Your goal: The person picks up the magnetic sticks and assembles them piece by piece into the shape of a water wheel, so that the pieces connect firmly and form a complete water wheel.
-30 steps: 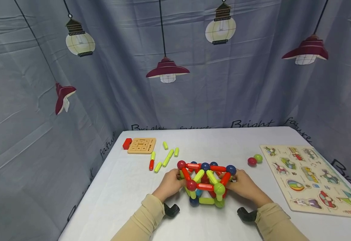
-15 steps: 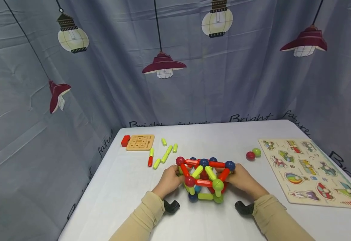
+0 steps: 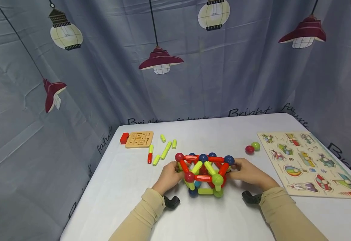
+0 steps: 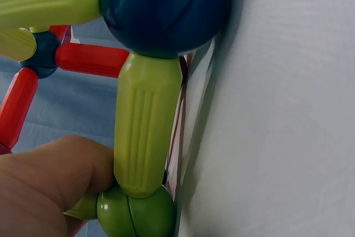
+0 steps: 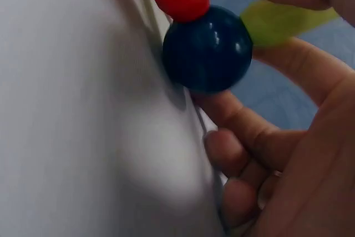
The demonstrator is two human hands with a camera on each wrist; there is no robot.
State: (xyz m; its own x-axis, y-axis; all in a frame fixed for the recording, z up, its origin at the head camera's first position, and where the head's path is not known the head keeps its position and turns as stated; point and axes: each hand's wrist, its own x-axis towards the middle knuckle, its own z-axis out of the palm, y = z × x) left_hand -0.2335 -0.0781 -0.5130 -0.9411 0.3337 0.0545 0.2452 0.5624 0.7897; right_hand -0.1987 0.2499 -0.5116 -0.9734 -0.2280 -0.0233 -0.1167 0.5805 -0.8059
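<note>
A frame of magnetic building rods and balls (image 3: 203,178) in red, yellow-green and blue stands on the table before me. At its left side my left hand (image 3: 167,177) grips it. In the left wrist view the thumb (image 4: 66,165) presses beside a yellow-green rod (image 4: 145,129), just above a green ball (image 4: 136,212). My right hand (image 3: 249,171) is at the opposite side. There, in the right wrist view, a yellow-green rod (image 5: 277,23) lies between thumb and forefinger, joined to a dark blue ball (image 5: 208,48). The other right fingers are bent near the tabletop.
Several loose yellow-green rods (image 3: 164,153) and a red one (image 3: 149,158) lie at the back left, near a wooden number board (image 3: 139,139) and red block (image 3: 124,138). A red ball (image 3: 249,149) and green ball (image 3: 255,146) sit left of a picture puzzle board (image 3: 314,164).
The right hand has drawn slightly outward to the right. The left hand keeps its place on the frame, which stays put on the table; the camera view has tilted a little lower.
</note>
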